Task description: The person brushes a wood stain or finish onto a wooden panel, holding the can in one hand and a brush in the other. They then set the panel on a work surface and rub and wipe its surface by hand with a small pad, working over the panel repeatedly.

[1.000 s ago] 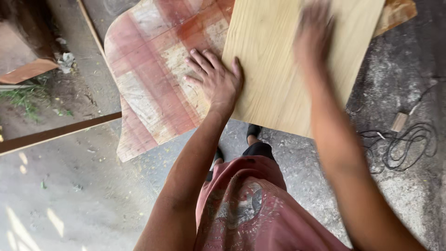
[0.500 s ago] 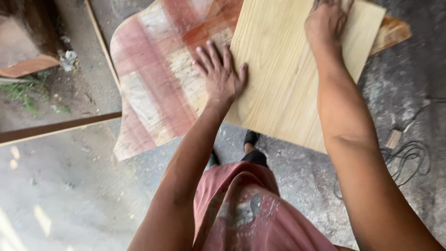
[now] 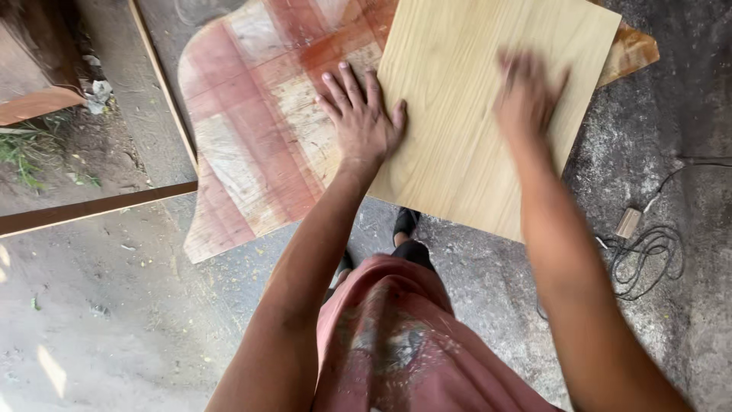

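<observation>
While the left hand lies flat with fingers spread at the pale wooden panel's edge, the blurred right hand rests open upon it, atop the red-stained board.

pale yellow wood-grain panel, red-white checked board, pink shirt, blk cable

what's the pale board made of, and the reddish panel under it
Pale board: looks like bare, unfinished light wood or veneered ply, with fine straight grain and a matte face. Reddish panel: probably film-faced plywood, its red coating worn through in pale patches. Left hand lies flat at the board's edge; right hand is blurred on it.
</observation>
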